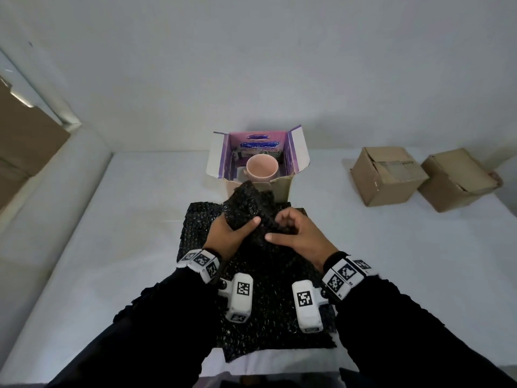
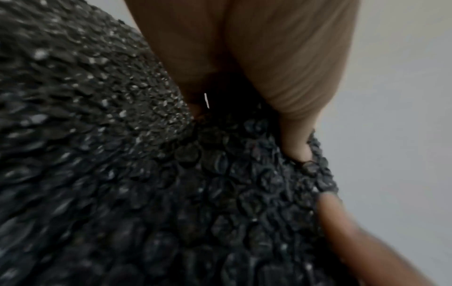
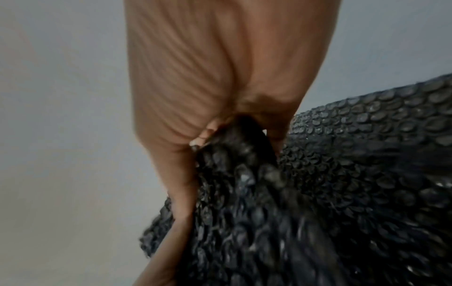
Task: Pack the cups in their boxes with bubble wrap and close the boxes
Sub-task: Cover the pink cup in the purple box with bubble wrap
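The left hand (image 1: 229,232) and the right hand (image 1: 296,236) both hold the black bubble wrap (image 1: 251,208) above the white surface (image 1: 134,219), close in front of the open box (image 1: 282,186). The grip of the left hand is closed on the wrap: the thumb lies over the top of a raised fold and the fingers go under it. In the left wrist view the wrap (image 2: 146,174) bunches between the palm and a fingertip. The grip of the right hand is closed on the wrap as well, with the fingers curled in and a bunched edge of the sheet pinched against the palm; the right wrist view shows this gathered edge (image 3: 244,174) entering the closed hand. The lifted part of the wrap rises to the near wall of the open box and touches or overlaps it; the rest of the sheet lies flat on the surface beneath both wrists. The pink cup (image 1: 262,168) stands upright inside the open box, unwrapped, mouth up, with the flaps of the box standing open around it. 2 closed brown cardboard boxes (image 1: 387,175) sit side by side on the surface, well apart to the right of the open box.
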Demonstrator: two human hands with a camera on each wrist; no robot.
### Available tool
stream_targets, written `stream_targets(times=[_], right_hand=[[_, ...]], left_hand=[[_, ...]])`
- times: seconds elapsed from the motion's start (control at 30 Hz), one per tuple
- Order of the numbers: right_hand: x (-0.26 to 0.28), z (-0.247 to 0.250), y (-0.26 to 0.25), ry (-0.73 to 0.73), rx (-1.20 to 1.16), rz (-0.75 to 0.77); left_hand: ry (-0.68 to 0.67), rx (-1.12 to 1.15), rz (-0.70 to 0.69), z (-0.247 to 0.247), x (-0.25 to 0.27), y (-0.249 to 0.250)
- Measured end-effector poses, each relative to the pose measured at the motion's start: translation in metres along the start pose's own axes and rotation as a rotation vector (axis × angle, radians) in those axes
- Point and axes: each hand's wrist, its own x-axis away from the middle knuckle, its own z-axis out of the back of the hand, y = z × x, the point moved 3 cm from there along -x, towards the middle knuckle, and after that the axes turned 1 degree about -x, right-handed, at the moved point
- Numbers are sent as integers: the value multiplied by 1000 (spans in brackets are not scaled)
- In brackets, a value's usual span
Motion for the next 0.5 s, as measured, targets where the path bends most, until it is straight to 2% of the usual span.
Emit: stream_targets(times=[0.1,0.2,0.3,0.5], right_hand=[[-3,7,-13,16,110,122],[-8,10,-39,-124,98,164],[-13,8,-56,-201,45,115],[-22,21,-64,-121,-11,86]], left_hand=[[-202,-58,-53,7,-1,20],[-367,-93,-96,7,1,30],[-369,-98,-119,11,-1,37],[-238,-187,-189,28,-7,61]])
